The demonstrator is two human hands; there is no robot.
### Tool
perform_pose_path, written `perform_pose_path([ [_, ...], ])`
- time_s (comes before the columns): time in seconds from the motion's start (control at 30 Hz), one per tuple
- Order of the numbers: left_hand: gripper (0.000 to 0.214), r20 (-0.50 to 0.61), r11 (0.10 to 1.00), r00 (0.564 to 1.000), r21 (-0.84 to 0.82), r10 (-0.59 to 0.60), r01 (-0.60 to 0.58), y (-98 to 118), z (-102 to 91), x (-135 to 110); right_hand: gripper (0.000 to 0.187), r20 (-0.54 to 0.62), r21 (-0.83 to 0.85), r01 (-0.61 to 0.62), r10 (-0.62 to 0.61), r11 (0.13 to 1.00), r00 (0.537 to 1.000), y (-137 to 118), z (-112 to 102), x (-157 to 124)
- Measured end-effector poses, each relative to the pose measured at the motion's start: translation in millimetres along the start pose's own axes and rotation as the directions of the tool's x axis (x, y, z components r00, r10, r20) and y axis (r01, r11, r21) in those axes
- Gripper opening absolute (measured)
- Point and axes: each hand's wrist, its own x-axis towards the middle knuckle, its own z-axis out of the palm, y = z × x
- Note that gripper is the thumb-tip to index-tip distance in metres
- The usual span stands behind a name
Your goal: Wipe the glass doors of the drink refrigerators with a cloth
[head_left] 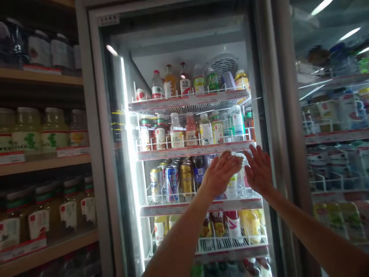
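My left hand (219, 174) is raised against the glass door (178, 42) of a lit drinks fridge. Under its fingers is a light, crumpled cloth (238, 162), whose edges show beyond the fingertips. To the right, my right hand (259, 169) is held up with fingers stretched out and nothing in it. It is near the right side of the door; whether it touches the glass, I cannot tell. Behind the glass, by my left hand, a gold can (186, 177) and a blue can (172, 182) stand on a wire shelf.
The metal door frame (276, 115) runs upright right of my hands. Bottles (190, 132) fill the fridge shelves. Wooden shelves (43, 76) with jars (54, 127) stand at the left. Another glass-fronted fridge with packed shelves (337, 136) is at the right.
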Motion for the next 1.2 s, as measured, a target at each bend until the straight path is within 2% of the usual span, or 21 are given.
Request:
perform_pose_path([
  [0.03, 0.046, -0.011, 0.999, 0.999, 0.020, -0.042, 0.043, -6.3, -1.3, -2.4, 0.058, -0.001, -0.004, 0.003, -0.003, 1.000, 1.000, 0.4, 0.3, -0.3],
  [0.1, 0.046, -0.107, 0.972, 0.971, 0.075, -0.216, 0.224, -37.9, -12.2, -11.5, 0.058, 0.003, -0.011, 0.007, -0.007, 1.000, 1.000, 0.5, 1.0, -0.7],
  [0.13, 0.044, -0.183, 0.938, 0.932, 0.097, -0.312, 0.333, -58.9, -20.2, -17.4, 0.059, 0.006, -0.015, 0.005, -0.005, 1.000, 1.000, 0.3, 1.3, -0.8],
  [0.2, 0.042, -0.327, 0.827, 0.801, 0.092, -0.501, 0.555, -97.9, -36.3, -29.1, 0.059, 0.006, -0.021, 0.000, 0.000, 1.000, 1.000, -0.5, 1.6, -0.6],
  [0.27, 0.042, -0.406, 0.735, 0.685, 0.044, -0.605, 0.676, -117.7, -45.7, -38.0, 0.060, 0.004, -0.029, -0.009, 0.009, 1.000, 1.000, -1.2, 1.5, 0.0],
  [0.3, 0.042, -0.420, 0.721, 0.662, 0.026, -0.621, 0.693, -117.5, -46.5, -40.6, 0.060, 0.004, -0.033, -0.013, 0.013, 0.999, 1.000, -1.3, 1.5, 0.3],
  [0.33, 0.042, -0.414, 0.734, 0.674, 0.020, -0.612, 0.679, -110.8, -44.9, -42.1, 0.060, 0.005, -0.035, -0.016, 0.016, 0.999, 1.000, -1.3, 1.4, 0.6],
  [0.37, 0.042, -0.386, 0.774, 0.721, 0.027, -0.576, 0.633, -99.1, -41.4, -42.4, 0.060, 0.006, -0.034, -0.016, 0.016, 0.999, 1.000, -1.1, 1.4, 0.7],
  [0.47, 0.044, -0.173, 0.938, 0.930, 0.062, -0.325, 0.340, -54.6, -27.8, -40.6, 0.060, 0.018, -0.032, -0.009, 0.009, 0.999, 1.000, -0.3, 1.3, -0.2],
  [0.53, 0.045, -0.034, 0.987, 0.989, 0.057, -0.147, 0.149, -40.2, -24.4, -42.7, 0.058, 0.024, -0.041, -0.007, 0.008, 0.999, 1.000, -0.1, 0.7, -1.6],
  [0.57, 0.044, -0.004, 0.992, 0.994, 0.063, -0.112, 0.112, -42.0, -26.4, -46.4, 0.058, 0.026, -0.047, -0.008, 0.010, 0.999, 1.000, 0.1, 0.0, -2.1],
  [0.63, 0.042, -0.038, 0.974, 0.979, 0.106, -0.198, 0.201, -63.5, -38.5, -61.2, 0.057, 0.028, -0.058, -0.004, 0.005, 0.998, 1.000, 1.4, -2.4, -1.5],
  [0.67, 0.042, -0.093, 0.943, 0.950, 0.131, -0.297, 0.307, -80.4, -47.9, -71.8, 0.057, 0.029, -0.060, 0.005, -0.004, 0.998, 1.000, 2.8, -4.0, 0.0],
  [0.73, 0.043, -0.233, 0.830, 0.834, 0.148, -0.499, 0.538, -116.7, -69.1, -95.8, 0.056, 0.032, -0.054, 0.034, -0.032, 0.998, 0.999, 6.5, -7.0, 6.1],
  [0.8, 0.044, -0.317, 0.754, 0.751, 0.143, -0.579, 0.642, -143.4, -85.3, -115.2, 0.055, 0.032, -0.045, 0.065, -0.064, 0.997, 0.997, 9.5, -7.5, 15.5],
  [0.9, 0.044, -0.362, 0.715, 0.706, 0.136, -0.609, 0.686, -142.6, -86.7, -118.0, 0.055, 0.039, -0.054, 0.057, -0.055, 0.997, 0.998, 7.2, -1.0, 29.4],
  [0.97, 0.043, -0.299, 0.781, 0.776, 0.134, -0.555, 0.610, -115.3, -72.9, -99.9, 0.054, 0.048, -0.068, 0.019, -0.015, 0.997, 0.999, 1.0, 6.1, 34.1],
  [1.03, 0.041, -0.122, 0.920, 0.925, 0.116, -0.360, 0.373, -80.3, -53.3, -71.4, 0.052, 0.041, -0.064, -0.002, 0.004, 0.998, 0.999, -5.4, 11.6, 34.4],
  [1.07, 0.041, -0.037, 0.968, 0.973, 0.096, -0.230, 0.232, -65.3, -43.9, -55.9, 0.052, 0.029, -0.055, 0.000, 0.002, 0.998, 1.000, -7.6, 13.2, 33.6],
  [1.13, 0.042, 0.054, 0.994, 0.995, 0.066, -0.088, 0.084, -49.2, -30.6, -27.9, 0.053, 0.010, -0.038, 0.012, -0.012, 0.999, 1.000, -9.3, 13.9, 31.6],
  [1.2, 0.043, 0.055, 0.993, 0.994, 0.071, -0.094, 0.090, -57.1, -28.7, -9.6, 0.056, -0.004, -0.038, 0.024, -0.024, 0.999, 1.000, -8.8, 12.7, 30.8],
])
